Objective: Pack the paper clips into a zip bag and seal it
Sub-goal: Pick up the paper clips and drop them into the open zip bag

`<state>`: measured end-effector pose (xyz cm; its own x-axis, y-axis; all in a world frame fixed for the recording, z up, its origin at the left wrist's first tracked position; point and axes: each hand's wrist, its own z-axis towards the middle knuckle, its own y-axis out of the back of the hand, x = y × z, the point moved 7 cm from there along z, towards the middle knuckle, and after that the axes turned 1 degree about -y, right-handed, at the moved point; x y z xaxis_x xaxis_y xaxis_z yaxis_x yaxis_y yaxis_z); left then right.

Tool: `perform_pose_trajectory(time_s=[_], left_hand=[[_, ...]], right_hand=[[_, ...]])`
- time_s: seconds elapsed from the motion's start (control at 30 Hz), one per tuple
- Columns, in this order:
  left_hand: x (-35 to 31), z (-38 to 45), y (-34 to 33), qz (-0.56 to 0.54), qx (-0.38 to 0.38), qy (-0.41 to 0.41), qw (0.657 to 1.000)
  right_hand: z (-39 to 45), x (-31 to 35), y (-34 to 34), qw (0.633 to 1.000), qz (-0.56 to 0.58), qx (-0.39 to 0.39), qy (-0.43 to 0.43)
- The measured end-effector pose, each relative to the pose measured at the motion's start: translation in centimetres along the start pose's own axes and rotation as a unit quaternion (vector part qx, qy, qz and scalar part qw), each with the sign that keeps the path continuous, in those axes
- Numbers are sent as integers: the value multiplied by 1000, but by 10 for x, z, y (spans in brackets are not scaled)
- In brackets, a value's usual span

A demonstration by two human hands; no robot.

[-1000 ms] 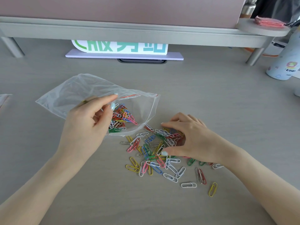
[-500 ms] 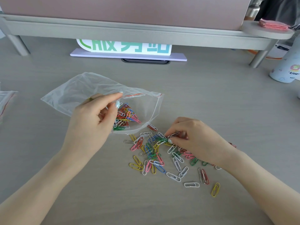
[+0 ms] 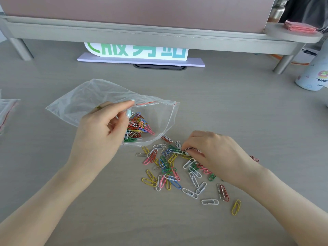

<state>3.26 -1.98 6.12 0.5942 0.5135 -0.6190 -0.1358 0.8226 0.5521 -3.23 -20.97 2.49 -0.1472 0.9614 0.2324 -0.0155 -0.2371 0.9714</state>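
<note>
I'm holding the clear plastic zip bag [image 3: 99, 102] open with left hand [image 3: 101, 132], right hand [image 3: 214, 153] fingers pinching loose colourful wire paper clips [image 3: 170, 167] off the counter [image 3: 230, 107]; roughly half packed, seal pending.

a clear, thin plastic zip bag [image 3: 85, 102], glossy and creased, with a red seal line along its mouth, lies on a matt, smooth grey-beige desk [image 3: 230, 107] with a faint wood-like grain. paper clips [image 3: 170, 167] in glossy coloured coating, some white, a few bare silvery metal, lie on that surface and inside the film. a matt grey shelf [image 3: 142, 35] on smooth painted legs, a brushed-metal flask [image 3: 276, 10], a white bottle [image 3: 314, 77] with a soft sheen, a pink stack [image 3: 300, 26] of folded sheets, material unclear, and a printed sign [image 3: 136, 51] on a pale lilac matt base.
</note>
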Motion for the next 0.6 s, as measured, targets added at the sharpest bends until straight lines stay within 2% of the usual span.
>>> perform_pose_trajectory(time_s=[0.13, 0.43, 0.6], left_hand=[[-1, 1, 1, 0, -2, 0, 1000], [0, 2, 2, -1, -4, -2, 1000], [1, 2, 4, -5, -8, -2, 1000]], right_hand=[[0, -3, -2, 1000, 15, 0, 11], [11, -17, -4, 986, 156, 45, -38], [16, -18, 1, 968, 239, 44, -55]])
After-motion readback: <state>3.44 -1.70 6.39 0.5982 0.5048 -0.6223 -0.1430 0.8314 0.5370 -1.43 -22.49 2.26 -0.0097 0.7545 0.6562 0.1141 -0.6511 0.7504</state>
